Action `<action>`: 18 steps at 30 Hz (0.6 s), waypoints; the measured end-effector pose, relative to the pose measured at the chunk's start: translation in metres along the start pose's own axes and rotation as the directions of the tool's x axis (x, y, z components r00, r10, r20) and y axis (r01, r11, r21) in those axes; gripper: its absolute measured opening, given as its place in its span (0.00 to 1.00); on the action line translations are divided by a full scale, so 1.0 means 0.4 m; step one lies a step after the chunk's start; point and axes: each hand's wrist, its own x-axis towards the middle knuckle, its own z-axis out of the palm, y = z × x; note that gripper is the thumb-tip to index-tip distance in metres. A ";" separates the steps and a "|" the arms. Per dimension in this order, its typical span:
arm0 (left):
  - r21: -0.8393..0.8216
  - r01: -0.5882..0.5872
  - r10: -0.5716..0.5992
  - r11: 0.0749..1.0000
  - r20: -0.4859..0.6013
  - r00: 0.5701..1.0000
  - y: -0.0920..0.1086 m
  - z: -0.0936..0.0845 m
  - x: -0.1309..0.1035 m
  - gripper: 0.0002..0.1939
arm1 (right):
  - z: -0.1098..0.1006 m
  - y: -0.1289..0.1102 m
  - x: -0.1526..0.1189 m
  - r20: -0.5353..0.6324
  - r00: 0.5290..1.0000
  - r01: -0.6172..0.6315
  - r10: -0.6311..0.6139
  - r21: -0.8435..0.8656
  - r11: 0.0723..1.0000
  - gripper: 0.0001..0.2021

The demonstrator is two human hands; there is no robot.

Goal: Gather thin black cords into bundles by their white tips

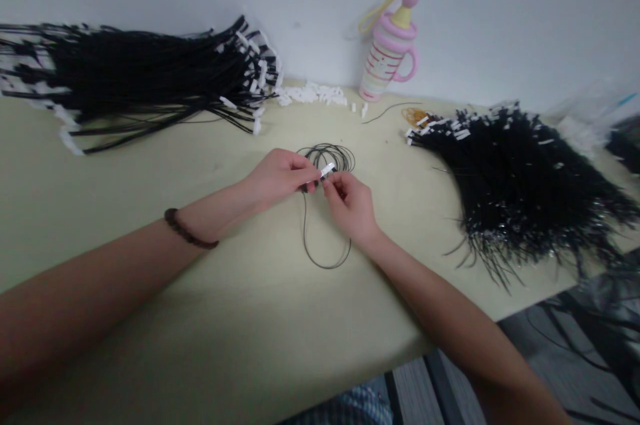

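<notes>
Near the middle of the table, my left hand [287, 175] pinches a small white connector [327, 170] from its left side. My right hand [351, 203] is closed at the connector's right end, its fingertips on a thin dark wire or the connector; which one is too small to tell. A loosely coiled thin black wire [343, 153] lies on the table just behind both hands. One loop of thin wire [326, 268] hangs down in front, between my forearms.
Bundled black cables with white ends [165, 71] lie back left; another black bundle [525, 185] is at right. Small white connectors [313, 93], a pink-and-white cup [384, 59] and orange bands [414, 117] sit by the wall. The pale table [240, 331] ends at the front right.
</notes>
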 end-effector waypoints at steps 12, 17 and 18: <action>-0.041 0.025 -0.026 0.999 -0.026 0.999 -0.002 -0.001 0.008 0.09 | 0.004 0.009 0.009 -0.021 0.997 -0.076 0.079 0.131 0.988 0.09; -0.334 -0.043 0.008 0.941 -0.106 0.994 0.029 -0.046 0.029 0.07 | -0.025 0.019 0.019 0.169 0.979 -0.162 0.115 0.300 0.940 0.09; -0.393 -0.071 0.036 0.917 -0.095 0.995 0.042 -0.061 0.029 0.06 | -0.038 0.019 0.020 0.227 0.970 -0.160 0.084 0.340 0.927 0.09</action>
